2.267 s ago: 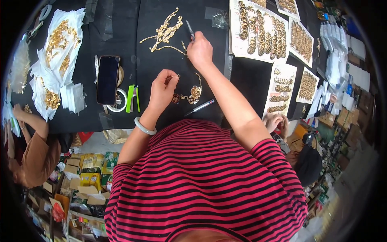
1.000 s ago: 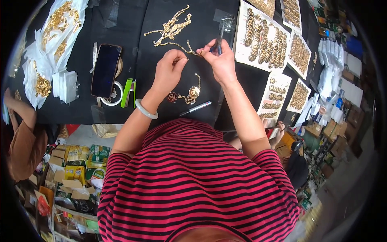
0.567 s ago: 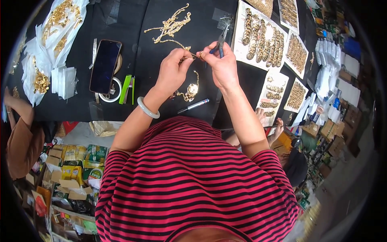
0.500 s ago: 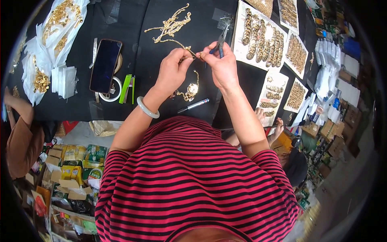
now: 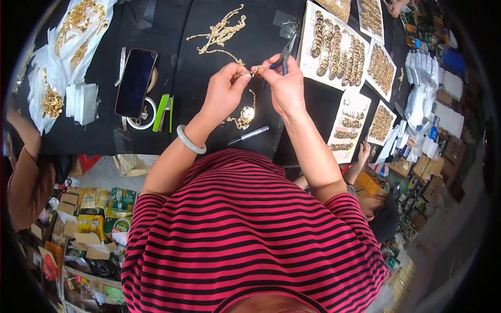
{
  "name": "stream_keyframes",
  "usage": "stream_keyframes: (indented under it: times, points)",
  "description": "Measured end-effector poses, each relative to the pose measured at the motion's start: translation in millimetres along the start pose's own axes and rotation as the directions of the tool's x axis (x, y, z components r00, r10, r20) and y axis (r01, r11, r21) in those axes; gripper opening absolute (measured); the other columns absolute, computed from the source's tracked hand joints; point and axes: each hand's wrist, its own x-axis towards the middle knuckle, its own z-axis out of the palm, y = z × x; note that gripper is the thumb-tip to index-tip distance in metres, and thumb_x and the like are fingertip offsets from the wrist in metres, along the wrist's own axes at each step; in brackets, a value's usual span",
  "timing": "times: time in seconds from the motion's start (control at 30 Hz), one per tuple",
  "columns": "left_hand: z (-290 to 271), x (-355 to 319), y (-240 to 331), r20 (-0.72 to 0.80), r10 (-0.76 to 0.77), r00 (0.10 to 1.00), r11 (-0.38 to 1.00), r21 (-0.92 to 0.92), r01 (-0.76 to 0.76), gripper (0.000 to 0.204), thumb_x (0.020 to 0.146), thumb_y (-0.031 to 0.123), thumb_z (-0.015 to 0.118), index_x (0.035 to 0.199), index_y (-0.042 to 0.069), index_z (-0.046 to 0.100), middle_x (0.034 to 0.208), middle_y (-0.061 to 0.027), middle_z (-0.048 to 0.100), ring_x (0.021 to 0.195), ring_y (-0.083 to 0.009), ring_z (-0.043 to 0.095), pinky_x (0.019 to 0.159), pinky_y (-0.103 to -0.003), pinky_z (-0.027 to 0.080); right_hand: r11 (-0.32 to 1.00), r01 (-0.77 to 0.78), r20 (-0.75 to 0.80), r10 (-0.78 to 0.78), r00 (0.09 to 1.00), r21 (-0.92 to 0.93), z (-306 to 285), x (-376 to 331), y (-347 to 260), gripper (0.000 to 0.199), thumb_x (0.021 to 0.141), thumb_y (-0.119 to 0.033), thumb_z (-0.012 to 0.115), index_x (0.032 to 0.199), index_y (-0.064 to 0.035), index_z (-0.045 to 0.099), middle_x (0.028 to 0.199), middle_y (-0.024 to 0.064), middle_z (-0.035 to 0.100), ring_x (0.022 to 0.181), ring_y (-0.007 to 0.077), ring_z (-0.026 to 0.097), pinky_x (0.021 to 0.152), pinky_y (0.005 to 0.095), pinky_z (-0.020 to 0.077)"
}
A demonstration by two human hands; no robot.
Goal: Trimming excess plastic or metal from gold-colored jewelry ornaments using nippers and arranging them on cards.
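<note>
My left hand point(image 5: 226, 86) pinches the end of a thin gold chain point(image 5: 224, 36), whose rest lies in a loose tangle farther up the black table. Close beside it, my right hand point(image 5: 288, 88) holds pliers point(image 5: 285, 58) with blue handles, jaws pointing away from me. Its thumb and forefinger also pinch a small gold link point(image 5: 256, 70), almost touching the left fingertips. Whether the link is joined to the chain is too small to tell. Below the hands lie a shiny round gold pendant point(image 5: 247, 112) on a chain and a silver-and-black pen point(image 5: 248, 135).
Left of me are a phone point(image 5: 136, 83), a white tape roll point(image 5: 150, 122), a green stapler point(image 5: 161, 113) and white plastic point(image 5: 59, 86) with gold parts. Cards point(image 5: 309, 65) with rows of gold rings lie right. Other people's hands point(image 5: 364, 153) show at the table's edges.
My hands keep close together, with the gold link turned slightly between the right fingers. At the right, another person's hand has moved up to the table edge; a further hand appears at top right.
</note>
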Motion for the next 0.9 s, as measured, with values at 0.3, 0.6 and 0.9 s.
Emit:
stream_keyframes:
  times: [0.3,0.6,0.9]
  points:
    - [6,4,3,-0.006,-0.225,0.974,0.942,-0.255,0.216,0.01,0.092,0.01,0.062,0.091,0.0,0.062,0.078,-0.0029,0.064,0.069,-0.0069,0.057,0.063,-0.024,0.048,0.998,0.059,-0.047,-0.06,0.997,-0.028,9,-4,5,0.027,0.083,0.013,0.062,0.101,-0.0027,0.05,0.087,0.0077,0.06,0.088,0.0258,0.069,0.081,0.0324,0.0539]
    - [5,6,6,-0.008,-0.23,0.973,0.901,-0.38,0.21,0.006,0.094,0.008,0.059,0.094,0.002,0.061,0.08,-0.0001,0.061,0.073,-0.0063,0.057,0.065,-0.023,0.048,0.988,0.141,-0.092,-0.147,0.985,-0.067,8,-5,2,0.026,0.083,0.014,0.062,0.1,-0.0027,0.051,0.088,0.0084,0.061,0.084,0.0216,0.066,0.085,0.0328,0.0533]
    - [4,-1,-1,-0.096,0.031,0.995,0.995,-0.092,-0.04,0.004,0.091,0.002,0.059,0.093,-0.001,0.058,0.087,-0.005,0.06,0.072,-0.0103,0.058,0.067,-0.025,0.047,0.992,0.118,-0.041,-0.117,0.992,0.038,9,-11,-8,0.026,0.079,0.012,0.067,0.096,-0.0029,0.054,0.085,0.0038,0.062,0.07,0.0063,0.056,0.067,0.0208,0.0501]
